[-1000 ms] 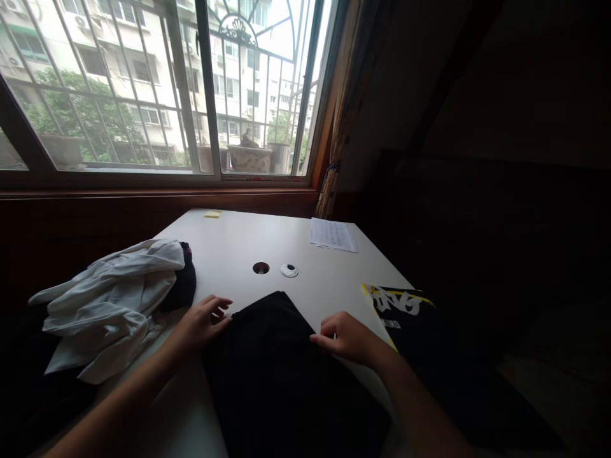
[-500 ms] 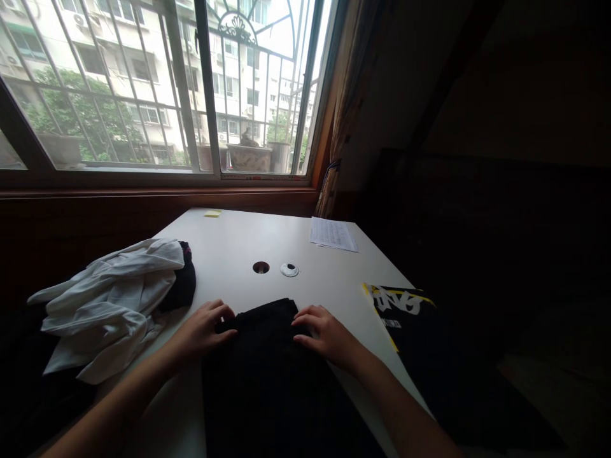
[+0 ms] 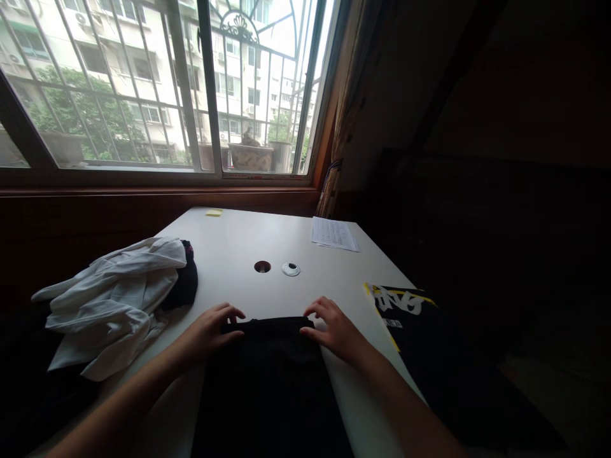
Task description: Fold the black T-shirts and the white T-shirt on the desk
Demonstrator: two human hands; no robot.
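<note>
A black garment (image 3: 272,388) lies flat over the near middle of the white table (image 3: 229,242), its far edge fairly straight. My left hand (image 3: 217,327) holds that garment's far left corner between thumb and fingers. At the far right corner, my right hand (image 3: 329,324) grips the same cloth, thumb on top and fingertips at the edge. The lower part of the garment runs down out of the picture.
Crumpled white cloth (image 3: 114,299) lies on dark fabric at the left. Black fabric with white and yellow print (image 3: 398,302) hangs at the right edge. Further back are papers (image 3: 334,234), a yellow note (image 3: 214,212), a round hole and its cover (image 3: 291,270).
The garment's far edge has come nearer and straightened, where it slanted up to a peak on the right before. Both hands have shifted slightly right.
</note>
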